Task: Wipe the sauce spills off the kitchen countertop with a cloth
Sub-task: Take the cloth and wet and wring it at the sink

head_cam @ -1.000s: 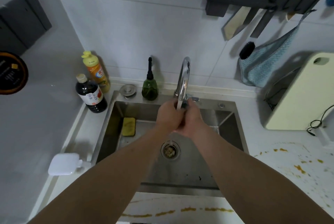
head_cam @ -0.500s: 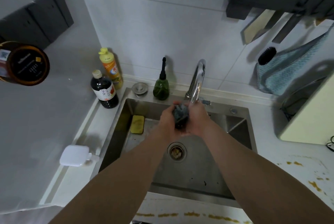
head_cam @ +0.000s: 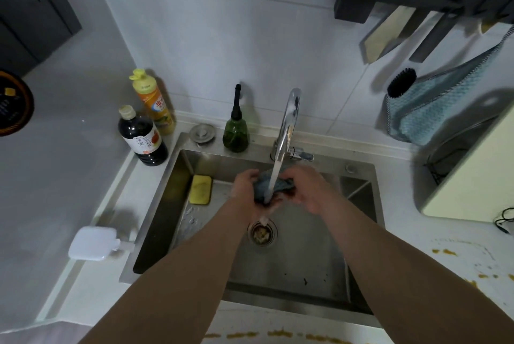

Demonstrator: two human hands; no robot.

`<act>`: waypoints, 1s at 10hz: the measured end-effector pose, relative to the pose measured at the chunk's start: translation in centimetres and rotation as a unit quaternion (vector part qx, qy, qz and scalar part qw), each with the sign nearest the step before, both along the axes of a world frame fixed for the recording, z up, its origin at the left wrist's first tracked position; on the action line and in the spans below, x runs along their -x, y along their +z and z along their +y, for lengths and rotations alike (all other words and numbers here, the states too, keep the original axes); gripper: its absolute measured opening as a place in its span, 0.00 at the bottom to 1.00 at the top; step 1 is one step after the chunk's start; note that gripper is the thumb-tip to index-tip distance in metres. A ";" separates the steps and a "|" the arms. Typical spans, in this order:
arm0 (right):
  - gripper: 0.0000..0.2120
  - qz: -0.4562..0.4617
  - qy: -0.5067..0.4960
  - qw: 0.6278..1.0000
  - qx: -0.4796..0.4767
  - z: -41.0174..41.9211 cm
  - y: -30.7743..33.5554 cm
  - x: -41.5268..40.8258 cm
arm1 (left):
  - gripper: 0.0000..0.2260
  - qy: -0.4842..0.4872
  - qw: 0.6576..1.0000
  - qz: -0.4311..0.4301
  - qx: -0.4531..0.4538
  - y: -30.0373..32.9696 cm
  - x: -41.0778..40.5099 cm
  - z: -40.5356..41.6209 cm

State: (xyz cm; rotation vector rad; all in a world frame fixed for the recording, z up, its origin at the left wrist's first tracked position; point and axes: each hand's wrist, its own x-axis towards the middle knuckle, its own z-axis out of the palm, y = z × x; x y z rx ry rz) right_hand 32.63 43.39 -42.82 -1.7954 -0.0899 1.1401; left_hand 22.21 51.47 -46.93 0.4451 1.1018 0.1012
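1. Here, at the far left of your countertop (head_cam: pixel 459 266) stand a dark sauce bottle (head_cam: pixel 142 136) and a yellow detergent bottle (head_cam: pixel 153 100), both upright.
2. Inside the sink (head_cam: pixel 358 185), a yellow sponge (head_cam: pixel 200 189) lies at the left; food scraps fill the drain strainer (head_cam: pixel 262 233).
3. Your left hand (head_cam: pixel 246 186) clamps the cloth (head_cam: pixel 281 185).
4. The bunched cloth runs left-right under the faucet (head_cam: pixel 288 121) stream.
5. Your right hand (head_cam: pixel 308 188) grips its other end.
6. Sauce spills (head_cam: pixel 445 252) dot the counter at the right.

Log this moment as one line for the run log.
phase: rinsing | hands: left hand and right hand hold blue cloth under running faucet | sauce spills: unwiped on countertop
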 end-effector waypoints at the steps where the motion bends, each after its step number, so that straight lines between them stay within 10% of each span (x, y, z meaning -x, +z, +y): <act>1: 0.09 -0.075 0.064 0.992 0.074 0.9 -2.2 -0.8 | 0.16 -0.046 0.998 -0.008 -0.030 0.1 0.6 -0.3; 5: 0.18 -0.322 0.116 0.916 0.210 2.3 -2.3 -6.2 | 0.05 -0.179 0.959 0.127 -0.179 1.7 -0.7 -2.4; 7: 0.17 -0.304 0.133 0.917 0.221 4.6 -0.5 -2.8 | 0.17 -0.202 0.936 0.146 -0.247 1.7 2.2 0.9; 8: 0.17 -0.247 0.034 0.958 0.142 3.4 -2.9 -2.8 | 0.18 -0.214 0.920 0.150 -0.292 2.4 2.5 1.1; 10: 0.23 0.158 -0.018 0.987 -0.012 -0.9 -2.0 1.7 | 0.14 -0.277 0.887 0.069 -0.363 4.7 -0.2 -1.3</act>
